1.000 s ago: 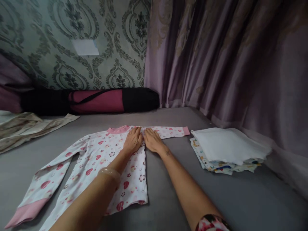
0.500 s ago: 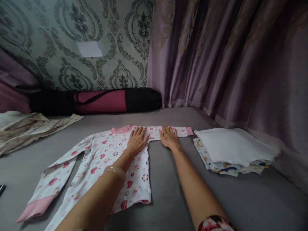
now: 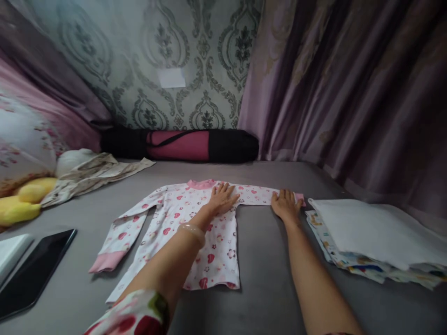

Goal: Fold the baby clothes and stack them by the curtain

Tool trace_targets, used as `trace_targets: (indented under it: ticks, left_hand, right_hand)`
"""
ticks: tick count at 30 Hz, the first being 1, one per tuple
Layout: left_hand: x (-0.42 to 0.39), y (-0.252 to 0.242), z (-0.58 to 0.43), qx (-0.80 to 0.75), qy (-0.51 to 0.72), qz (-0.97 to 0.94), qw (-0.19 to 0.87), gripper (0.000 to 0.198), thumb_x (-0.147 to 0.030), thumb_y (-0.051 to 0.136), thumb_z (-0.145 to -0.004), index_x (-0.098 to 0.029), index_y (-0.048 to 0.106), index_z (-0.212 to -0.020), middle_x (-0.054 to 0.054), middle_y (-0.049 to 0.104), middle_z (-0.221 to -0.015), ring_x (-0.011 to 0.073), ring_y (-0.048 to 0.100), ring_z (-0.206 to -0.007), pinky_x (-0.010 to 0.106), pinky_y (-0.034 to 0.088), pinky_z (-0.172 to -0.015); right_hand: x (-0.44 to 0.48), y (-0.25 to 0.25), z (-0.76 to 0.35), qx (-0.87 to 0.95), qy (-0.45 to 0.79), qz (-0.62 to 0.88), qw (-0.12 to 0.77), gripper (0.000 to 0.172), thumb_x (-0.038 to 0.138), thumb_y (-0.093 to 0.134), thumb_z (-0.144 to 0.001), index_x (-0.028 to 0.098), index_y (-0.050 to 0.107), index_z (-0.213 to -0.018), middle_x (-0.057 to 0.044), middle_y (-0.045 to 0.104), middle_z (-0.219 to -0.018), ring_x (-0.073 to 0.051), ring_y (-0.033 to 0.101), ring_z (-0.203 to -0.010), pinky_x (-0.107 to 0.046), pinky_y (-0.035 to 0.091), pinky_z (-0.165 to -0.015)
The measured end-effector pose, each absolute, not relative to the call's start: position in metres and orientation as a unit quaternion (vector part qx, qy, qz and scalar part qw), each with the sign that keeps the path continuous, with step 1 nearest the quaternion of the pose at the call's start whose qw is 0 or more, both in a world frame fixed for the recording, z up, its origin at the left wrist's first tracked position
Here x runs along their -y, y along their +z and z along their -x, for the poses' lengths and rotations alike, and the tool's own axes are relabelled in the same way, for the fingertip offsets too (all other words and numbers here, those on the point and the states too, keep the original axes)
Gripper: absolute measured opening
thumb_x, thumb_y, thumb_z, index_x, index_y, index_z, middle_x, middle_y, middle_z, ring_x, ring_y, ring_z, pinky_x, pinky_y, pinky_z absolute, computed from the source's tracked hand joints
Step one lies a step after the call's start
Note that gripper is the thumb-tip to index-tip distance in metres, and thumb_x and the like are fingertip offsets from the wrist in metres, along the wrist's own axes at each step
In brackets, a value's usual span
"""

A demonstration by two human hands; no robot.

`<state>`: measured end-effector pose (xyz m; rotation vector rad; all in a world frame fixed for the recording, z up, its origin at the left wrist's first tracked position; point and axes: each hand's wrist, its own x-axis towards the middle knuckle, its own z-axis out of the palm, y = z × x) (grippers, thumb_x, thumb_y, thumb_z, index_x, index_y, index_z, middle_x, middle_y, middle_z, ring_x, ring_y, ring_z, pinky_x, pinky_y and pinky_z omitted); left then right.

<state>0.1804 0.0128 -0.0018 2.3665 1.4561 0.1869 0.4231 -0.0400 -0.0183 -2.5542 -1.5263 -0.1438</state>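
Note:
A white long-sleeved shirt (image 3: 195, 204) with pink collar, pink cuffs and red hearts lies spread on the grey sheet (image 3: 261, 260). My left hand (image 3: 221, 199) rests flat, fingers apart, on the shirt near its right shoulder, and a pale bangle is on that wrist. Near the pink cuff of the sleeve stretched to the right, my right hand (image 3: 287, 205) lies flat with its fingers spread. The other sleeve bends down at the left. My left forearm hides part of the shirt's lower body.
Folded cloths (image 3: 377, 232) are stacked at the right. A black and pink rolled bag (image 3: 181, 145) lies along the wall. At the left are a dark tablet-like device (image 3: 35, 270), a yellow plush (image 3: 21, 204) and a crumpled cloth (image 3: 94, 174).
My right hand has slid right along the sleeve to its cuff. My left hand stays near the shoulder. The view has turned left, bringing the dark device and yellow plush into sight.

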Motion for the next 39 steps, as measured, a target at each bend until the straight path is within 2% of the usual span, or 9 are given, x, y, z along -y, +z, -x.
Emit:
trace_targets:
  ticks: [5,8,13,16,21,23,29,35,39]
  left_hand:
    - [0.001,0.02,-0.137,-0.482,0.152,-0.827,0.245,0.061,-0.044,0.044,-0.091,-0.014,0.039,-0.144,0.015,0.035,-0.153,0.0242,0.034,-0.141,0.033,0.031,-0.113]
    - [0.02,0.03,-0.086,-0.481,0.218,-0.822,0.212,0.055,-0.037,0.051,-0.087,-0.016,0.046,-0.139,0.014,0.05,-0.142,0.0256,0.05,-0.128,0.036,0.04,-0.106]
    - [0.051,0.044,0.026,-0.649,0.224,-0.721,0.096,0.049,-0.038,0.052,-0.085,-0.013,0.055,-0.128,0.015,0.064,-0.12,0.0272,0.06,-0.11,0.039,0.044,-0.097]
    - [0.071,0.044,0.088,-0.759,0.189,-0.619,0.066,0.051,-0.043,0.052,-0.083,-0.012,0.056,-0.124,0.017,0.064,-0.115,0.0291,0.06,-0.108,0.037,0.046,-0.091]
    - [0.1,0.04,0.138,-0.811,0.133,-0.546,0.162,0.043,-0.047,0.058,-0.079,-0.013,0.06,-0.106,0.015,0.069,-0.103,0.0265,0.065,-0.095,0.029,0.047,-0.075]
    - [0.107,0.039,0.14,-0.814,0.136,-0.534,0.182,0.037,-0.048,0.062,-0.076,-0.016,0.061,-0.095,0.013,0.07,-0.095,0.0259,0.066,-0.089,0.028,0.046,-0.069]
    - [0.111,0.034,0.128,-0.805,0.145,-0.53,0.226,0.03,-0.046,0.069,-0.069,-0.019,0.054,-0.069,0.004,0.063,-0.066,0.0206,0.061,-0.068,0.027,0.036,-0.054]
    - [0.092,0.022,0.129,-0.8,0.169,-0.512,0.264,0.022,-0.031,0.071,-0.066,-0.018,0.054,-0.069,-0.001,0.057,-0.059,0.015,0.055,-0.058,0.024,0.033,-0.048]
    - [0.078,0.037,0.134,-0.793,0.154,-0.547,0.219,0.01,-0.022,0.065,-0.07,-0.019,0.059,-0.078,0.001,0.064,-0.07,0.0177,0.06,-0.07,0.024,0.036,-0.054]
  right_hand:
    - [0.039,-0.016,-0.425,0.512,-0.045,0.854,0.076,0.053,0.035,0.02,-0.099,0.008,0.049,-0.134,-0.021,0.048,-0.139,-0.03,0.038,-0.133,-0.059,0.022,-0.107]
    - [0.038,-0.017,-0.426,0.513,-0.034,0.854,0.082,0.055,0.036,0.017,-0.098,0.009,0.047,-0.135,-0.02,0.044,-0.143,-0.029,0.034,-0.136,-0.061,0.02,-0.108]
    - [0.031,-0.011,-0.433,0.506,0.034,0.86,0.056,0.059,0.04,0.015,-0.098,0.01,0.042,-0.141,-0.019,0.037,-0.15,-0.031,0.028,-0.14,-0.062,0.02,-0.109]
    - [0.024,0.0,-0.431,0.498,0.053,0.865,0.028,0.056,0.038,0.021,-0.097,0.011,0.041,-0.142,-0.022,0.036,-0.149,-0.033,0.03,-0.139,-0.062,0.022,-0.107]
    - [0.012,0.024,-0.373,0.561,-0.024,0.824,0.07,0.05,0.025,0.037,-0.092,0.008,0.045,-0.138,-0.024,0.046,-0.14,-0.033,0.037,-0.134,-0.057,0.027,-0.106]
    - [0.007,0.032,-0.328,0.613,-0.019,0.784,0.096,0.048,0.02,0.036,-0.091,0.008,0.046,-0.137,-0.022,0.05,-0.138,-0.031,0.043,-0.13,-0.051,0.029,-0.106]
    - [-0.005,0.03,-0.18,0.742,0.053,0.651,0.15,0.046,0.014,0.032,-0.093,0.017,0.054,-0.133,-0.009,0.057,-0.136,-0.02,0.047,-0.128,-0.031,0.031,-0.107]
    - [-0.011,0.011,-0.095,0.804,0.142,0.556,0.16,0.046,0.013,0.035,-0.092,0.019,0.055,-0.134,-0.003,0.058,-0.137,-0.014,0.05,-0.125,-0.021,0.033,-0.105]
    - [-0.016,0.002,-0.077,0.804,0.156,0.551,0.16,0.048,0.017,0.035,-0.094,0.019,0.05,-0.139,-0.003,0.053,-0.141,-0.014,0.046,-0.129,-0.024,0.03,-0.108]
